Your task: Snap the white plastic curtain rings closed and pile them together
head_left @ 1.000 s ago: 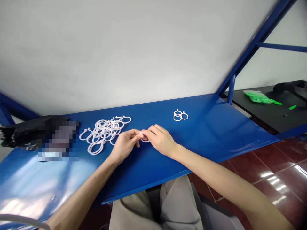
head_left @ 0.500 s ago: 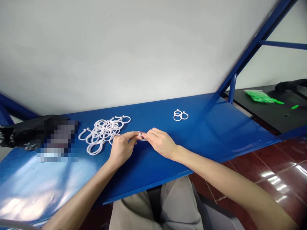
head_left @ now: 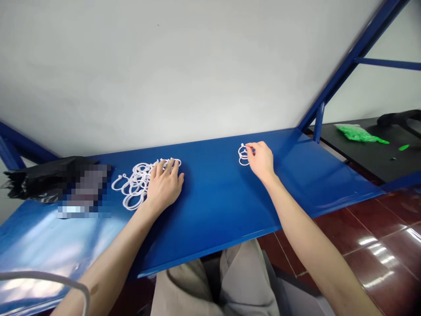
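Observation:
White plastic curtain rings [head_left: 133, 202] lie in a tangled pile on the left half of the blue table [head_left: 204, 210]. My left hand [head_left: 164, 184] rests palm down over the right side of this pile, its fingers spread and hiding some rings. Farther right, my right hand [head_left: 261, 159] pinches a white curtain ring [head_left: 241, 147] between thumb and fingertips. That ring is over the small group of curtain rings [head_left: 244, 163], which my hand partly covers.
A black plastic bag [head_left: 46, 175] and a blurred flat object [head_left: 87, 186] lie at the table's left. Blue frame bars [head_left: 329, 87] rise at the right. Beyond them, a dark table [head_left: 355, 158] holds a bag of green pieces [head_left: 358, 133]. A grey cable [head_left: 42, 275] crosses the lower left.
My hands have parted. The right one has carried the curtain ring up and right to the small group; the left has let go and moved onto the pile, fingers spread.

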`<state>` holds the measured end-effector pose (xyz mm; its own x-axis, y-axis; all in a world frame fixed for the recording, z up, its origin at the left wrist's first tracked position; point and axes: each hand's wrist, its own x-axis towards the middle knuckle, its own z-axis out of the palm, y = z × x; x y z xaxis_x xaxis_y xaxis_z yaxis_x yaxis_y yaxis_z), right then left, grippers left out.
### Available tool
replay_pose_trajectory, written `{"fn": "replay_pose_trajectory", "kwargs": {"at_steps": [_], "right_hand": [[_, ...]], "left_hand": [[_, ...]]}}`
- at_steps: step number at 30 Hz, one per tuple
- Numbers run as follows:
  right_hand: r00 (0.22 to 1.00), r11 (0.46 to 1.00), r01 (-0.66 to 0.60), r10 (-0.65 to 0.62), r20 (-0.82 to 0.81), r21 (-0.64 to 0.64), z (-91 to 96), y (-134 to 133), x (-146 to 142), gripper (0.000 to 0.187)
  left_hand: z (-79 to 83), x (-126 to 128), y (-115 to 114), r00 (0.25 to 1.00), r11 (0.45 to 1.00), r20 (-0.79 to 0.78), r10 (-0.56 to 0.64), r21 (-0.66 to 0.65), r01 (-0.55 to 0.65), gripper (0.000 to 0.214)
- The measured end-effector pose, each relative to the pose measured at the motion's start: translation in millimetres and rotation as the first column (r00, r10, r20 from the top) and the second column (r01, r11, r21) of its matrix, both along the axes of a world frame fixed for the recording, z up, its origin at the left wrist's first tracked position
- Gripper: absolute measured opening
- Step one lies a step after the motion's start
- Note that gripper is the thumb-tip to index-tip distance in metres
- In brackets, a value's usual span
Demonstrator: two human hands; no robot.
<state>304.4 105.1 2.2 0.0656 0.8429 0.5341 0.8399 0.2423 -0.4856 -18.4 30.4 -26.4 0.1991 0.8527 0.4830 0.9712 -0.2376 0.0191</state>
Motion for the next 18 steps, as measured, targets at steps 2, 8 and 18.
{"fn": "replay_pose_trajectory", "kwargs": {"at_steps": [2, 8, 18], "right_hand": [[0.999, 0.997, 0.054, -0.054, -0.002, -0.055, -2.0, 7.9, 11.7, 0.025], [0.997, 0.993, 0.059, -0.053, 0.051, -0.105, -7.1, 8.8, 8.4, 0.017], [0.926, 0.934, -0.357, 0.358, -0.121, 0.033, 3.2, -30.5, -37.8, 0.022]], "left_hand": [[-1.3, -2.9, 1.8, 1.000, 1.000, -0.012, -0.009, 0.003, 0.009, 0.045], [3.2, -0.4, -1.8, 0.988, 0.987, -0.040, -0.152, 0.047, 0.154, 0.029], [21.2, 29.0, -30.0, 0.900, 0.899, 0.092, -0.425, 0.155, 0.409, 0.015]]}}
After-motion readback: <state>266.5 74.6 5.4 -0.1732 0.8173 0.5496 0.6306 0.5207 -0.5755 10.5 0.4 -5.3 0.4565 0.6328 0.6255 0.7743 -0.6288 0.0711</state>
